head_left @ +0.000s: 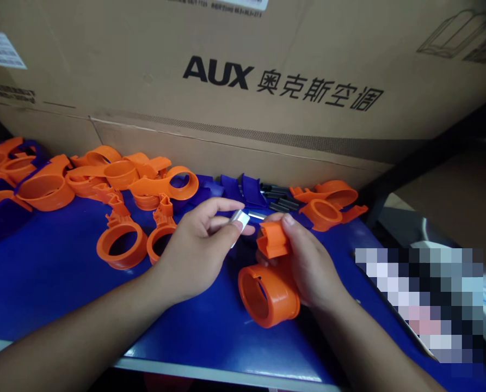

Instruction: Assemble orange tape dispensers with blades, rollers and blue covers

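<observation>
Between thumb and fingers, my left hand (200, 247) pinches a small silvery-white metal piece (239, 220). My right hand (314, 261) grips an orange plastic part (275, 294) with a round ring at its lower end and a notched, folded block at its upper end. The ring hangs below my right fingers, tilted, its opening facing left. A short gap separates the metal piece from the orange block. Some of my right fingers are hidden behind the part. Close to my left wrist lie two more orange ring parts, one of them (122, 245) in full view.
Several orange ring parts (116, 173) are heaped at the back left of the blue table (194, 340). Blue plastic pieces (251, 190) and dark short rods (283, 204) lie behind my hands. More orange rings (322, 213) sit at back right. A large cardboard box (145, 76) walls off the back.
</observation>
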The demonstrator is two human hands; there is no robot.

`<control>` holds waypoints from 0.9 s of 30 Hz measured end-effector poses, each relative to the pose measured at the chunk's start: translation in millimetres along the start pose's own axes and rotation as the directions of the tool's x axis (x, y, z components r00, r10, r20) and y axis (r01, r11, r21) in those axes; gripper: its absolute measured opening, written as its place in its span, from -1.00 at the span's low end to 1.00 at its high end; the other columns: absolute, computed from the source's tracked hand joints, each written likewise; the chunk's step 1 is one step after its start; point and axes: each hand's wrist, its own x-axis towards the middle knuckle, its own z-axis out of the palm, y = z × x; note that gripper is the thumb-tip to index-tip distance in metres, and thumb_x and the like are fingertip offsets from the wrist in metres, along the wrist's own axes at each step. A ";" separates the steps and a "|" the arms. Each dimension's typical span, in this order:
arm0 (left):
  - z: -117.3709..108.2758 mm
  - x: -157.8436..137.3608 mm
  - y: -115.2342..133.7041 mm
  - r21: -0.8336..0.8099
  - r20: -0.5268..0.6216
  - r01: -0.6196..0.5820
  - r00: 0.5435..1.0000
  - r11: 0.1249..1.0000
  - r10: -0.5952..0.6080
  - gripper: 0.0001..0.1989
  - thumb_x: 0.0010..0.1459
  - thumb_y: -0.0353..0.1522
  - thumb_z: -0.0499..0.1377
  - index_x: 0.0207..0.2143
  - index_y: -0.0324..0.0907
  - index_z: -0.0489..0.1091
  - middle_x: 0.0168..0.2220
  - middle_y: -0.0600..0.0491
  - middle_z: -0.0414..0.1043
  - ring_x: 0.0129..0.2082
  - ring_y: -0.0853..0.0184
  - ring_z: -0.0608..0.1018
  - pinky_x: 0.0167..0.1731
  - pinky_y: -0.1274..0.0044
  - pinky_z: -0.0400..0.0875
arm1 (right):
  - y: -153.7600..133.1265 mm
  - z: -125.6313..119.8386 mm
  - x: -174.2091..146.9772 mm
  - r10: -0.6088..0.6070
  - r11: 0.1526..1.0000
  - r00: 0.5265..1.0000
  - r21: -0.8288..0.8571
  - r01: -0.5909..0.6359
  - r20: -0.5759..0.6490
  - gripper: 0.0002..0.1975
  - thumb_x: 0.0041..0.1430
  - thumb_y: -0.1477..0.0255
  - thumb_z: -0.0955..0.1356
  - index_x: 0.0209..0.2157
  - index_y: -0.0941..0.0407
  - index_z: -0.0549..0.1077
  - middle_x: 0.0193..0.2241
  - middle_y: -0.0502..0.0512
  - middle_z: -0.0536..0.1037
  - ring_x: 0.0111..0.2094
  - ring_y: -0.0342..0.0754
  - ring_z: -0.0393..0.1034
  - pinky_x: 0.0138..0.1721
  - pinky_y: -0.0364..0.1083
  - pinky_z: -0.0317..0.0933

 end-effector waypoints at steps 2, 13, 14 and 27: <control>-0.7 2.1 -1.9 -0.033 -0.023 0.018 1.000 0.999 -0.018 -0.77 0.28 -0.33 0.33 -0.03 -0.15 0.48 -0.29 0.02 0.70 -0.44 0.41 0.57 -0.35 0.56 0.44 | 0.7 -0.5 0.3 0.000 1.000 1.000 0.004 0.000 0.010 -0.57 0.33 -0.06 0.38 -0.32 0.03 0.44 -0.58 -0.06 0.40 -0.58 -0.08 0.28 -0.53 -0.10 0.22; 0.4 4.8 -2.5 -0.162 -0.067 0.081 0.993 0.984 -0.093 -0.65 0.27 -0.22 0.37 0.01 -0.16 0.41 -0.27 -0.01 0.71 -0.63 0.52 0.42 -0.56 0.61 0.31 | 2.4 -5.9 0.5 -0.074 0.995 0.997 -0.072 0.075 0.012 -0.56 0.37 -0.06 0.37 -0.31 0.03 0.48 -0.54 -0.04 0.47 -0.55 -0.09 0.29 -0.53 -0.11 0.20; 0.7 4.6 -2.4 -0.182 -0.071 0.081 0.993 0.980 -0.095 -0.66 0.28 -0.25 0.35 0.03 -0.16 0.42 -0.26 -0.02 0.71 -0.62 0.52 0.43 -0.56 0.60 0.33 | 2.3 -5.9 0.6 -0.077 0.995 0.997 -0.069 0.078 0.011 -0.56 0.37 -0.06 0.37 -0.31 0.03 0.48 -0.54 -0.04 0.47 -0.55 -0.09 0.29 -0.53 -0.11 0.20; 3.4 0.4 1.3 -0.370 -0.007 0.135 0.989 0.919 -0.149 -0.60 0.24 -0.44 0.37 0.10 -0.19 0.41 -0.36 0.03 0.69 -0.44 0.32 0.72 -0.35 0.53 0.68 | 3.5 -9.9 2.9 -0.116 0.989 0.993 -0.094 0.117 0.016 -0.56 0.39 -0.05 0.37 -0.32 0.03 0.48 -0.50 -0.05 0.44 -0.50 -0.10 0.28 -0.48 -0.11 0.20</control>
